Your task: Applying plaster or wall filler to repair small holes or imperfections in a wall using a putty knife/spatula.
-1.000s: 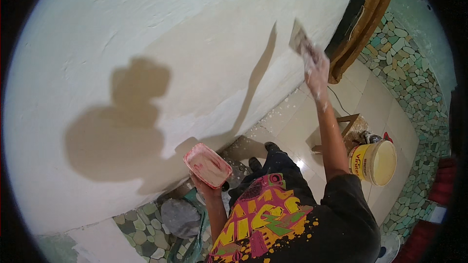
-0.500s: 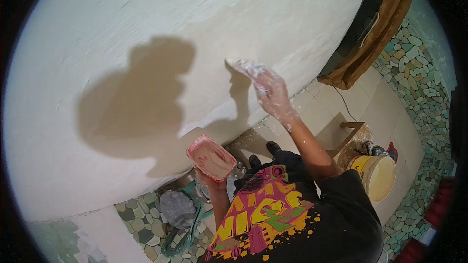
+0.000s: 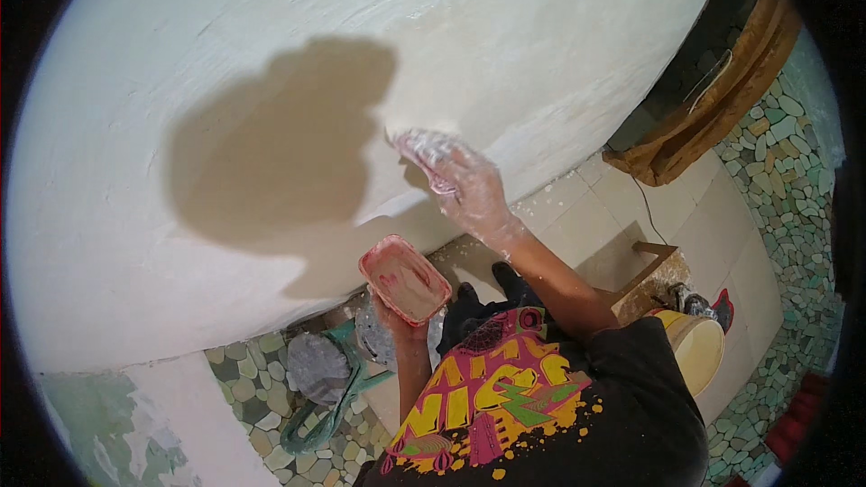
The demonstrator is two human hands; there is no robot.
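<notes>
My left hand point(image 3: 393, 317) grips a red rectangular tub point(image 3: 365, 268) from below and the side. Pale wall filler point(image 3: 404, 281) lies inside it. My right hand point(image 3: 476, 191), smeared with white, is closed around a flat pinkish spreader point(image 3: 419, 155), itself coated white so its exact kind is unclear. The spreader's pale front edge is at or very near the white wall point(image 3: 505, 63); contact cannot be told. Up and to the right of the tub, the right hand works at the wall's lower part. My shadow falls across the wall to the left.
On the right, a wooden stool point(image 3: 663, 275) stands by a yellow-and-white bucket point(image 3: 699, 352). A grey round lid or pan point(image 3: 317, 368) and green strap-like material point(image 3: 338, 415) lie lower left. Brown cloth point(image 3: 713, 108) hangs beside a dark opening. Pale tiles point(image 3: 631, 194) meet pebble-patterned flooring point(image 3: 785, 207).
My right hand has moved left and downward along the wall with the spreader, closer to the tub. The left hand and tub sit slightly higher and further right in view, as the view shifted.
</notes>
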